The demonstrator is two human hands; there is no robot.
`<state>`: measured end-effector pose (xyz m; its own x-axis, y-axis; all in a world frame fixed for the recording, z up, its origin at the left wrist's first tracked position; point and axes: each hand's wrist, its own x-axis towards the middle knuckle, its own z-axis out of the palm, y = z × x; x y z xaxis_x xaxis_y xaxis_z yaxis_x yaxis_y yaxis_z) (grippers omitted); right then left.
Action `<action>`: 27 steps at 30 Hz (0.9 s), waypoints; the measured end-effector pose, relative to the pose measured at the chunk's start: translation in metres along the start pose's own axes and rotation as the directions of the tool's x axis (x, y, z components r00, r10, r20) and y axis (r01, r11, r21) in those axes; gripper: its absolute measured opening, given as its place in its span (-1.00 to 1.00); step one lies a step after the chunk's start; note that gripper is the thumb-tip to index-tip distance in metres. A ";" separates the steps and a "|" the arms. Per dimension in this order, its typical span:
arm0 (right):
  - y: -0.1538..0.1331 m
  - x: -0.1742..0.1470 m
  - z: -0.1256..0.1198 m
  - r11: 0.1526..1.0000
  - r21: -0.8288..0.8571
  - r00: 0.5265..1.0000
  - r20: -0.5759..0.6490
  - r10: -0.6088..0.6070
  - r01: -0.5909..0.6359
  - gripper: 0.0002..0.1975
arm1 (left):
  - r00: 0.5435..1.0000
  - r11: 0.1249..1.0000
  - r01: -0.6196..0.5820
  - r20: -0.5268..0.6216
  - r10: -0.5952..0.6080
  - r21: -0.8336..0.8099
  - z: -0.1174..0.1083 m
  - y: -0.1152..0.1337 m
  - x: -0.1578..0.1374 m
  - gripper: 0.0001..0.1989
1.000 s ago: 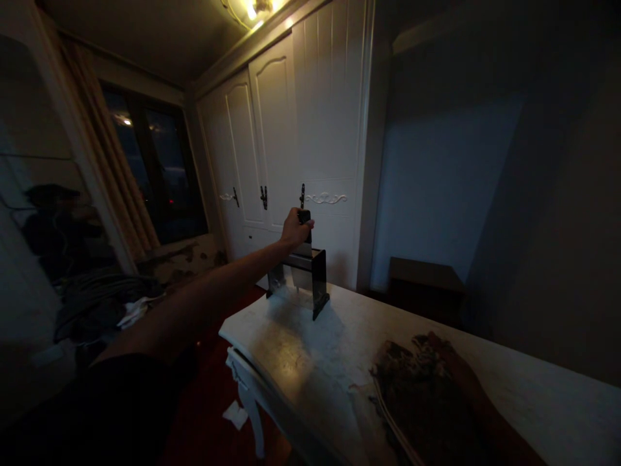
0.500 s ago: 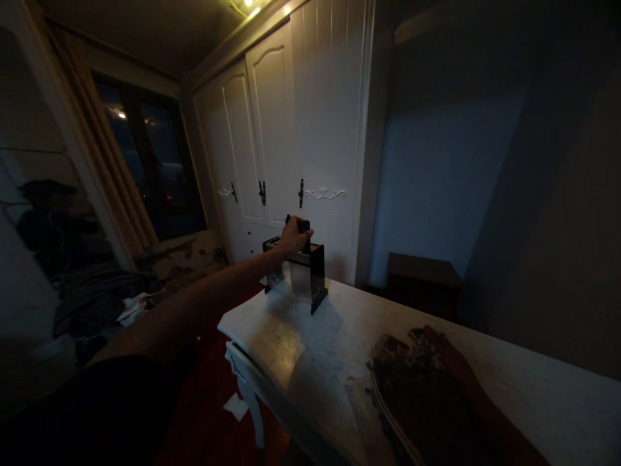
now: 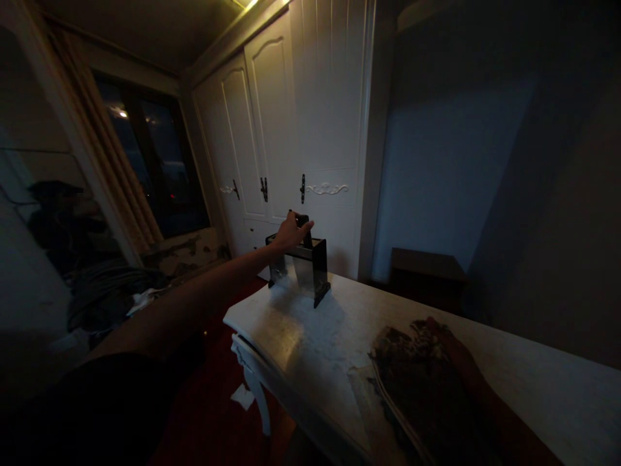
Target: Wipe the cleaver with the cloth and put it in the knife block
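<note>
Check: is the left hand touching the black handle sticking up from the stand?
Touching. The head view shows the left hand with fingers curled over the black handle above the stand.

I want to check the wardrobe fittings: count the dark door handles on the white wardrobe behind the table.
3. One handle on the left door, one on the middle door, one on the right, above the left hand at the black stand. Others may be hidden.

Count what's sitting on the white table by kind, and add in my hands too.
Black knife stand: 1
Knife slotted in the stand, under the left hand: 1
Dark patterned cloth, under the right hand: 1
Hands: 2
Total: 5
</note>
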<state>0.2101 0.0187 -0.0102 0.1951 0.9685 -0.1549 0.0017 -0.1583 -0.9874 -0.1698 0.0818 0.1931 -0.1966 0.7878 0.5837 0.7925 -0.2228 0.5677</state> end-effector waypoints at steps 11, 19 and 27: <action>0.000 -0.004 0.001 0.999 -0.032 0.999 -0.025 0.024 -0.025 -0.52 | 0.990 0.963 -0.027 -0.125 0.062 0.267 -0.019 -0.030 0.013 -0.61; 0.001 -0.001 0.000 0.997 -0.058 0.998 -0.020 0.052 -0.053 -0.47 | 0.991 0.967 0.123 0.027 -0.132 0.222 -0.003 -0.043 0.015 -0.63; 0.005 0.007 -0.003 0.991 -0.085 0.994 -0.039 0.102 -0.105 -0.39 | 0.986 0.964 0.165 -0.007 -0.167 0.208 0.003 -0.046 0.021 -0.68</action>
<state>0.2142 0.0239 -0.0158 0.2328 0.9389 -0.2534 0.0649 -0.2750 -0.9592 -0.2087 0.1098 0.1775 -0.3307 0.8099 0.4845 0.8517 0.0349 0.5229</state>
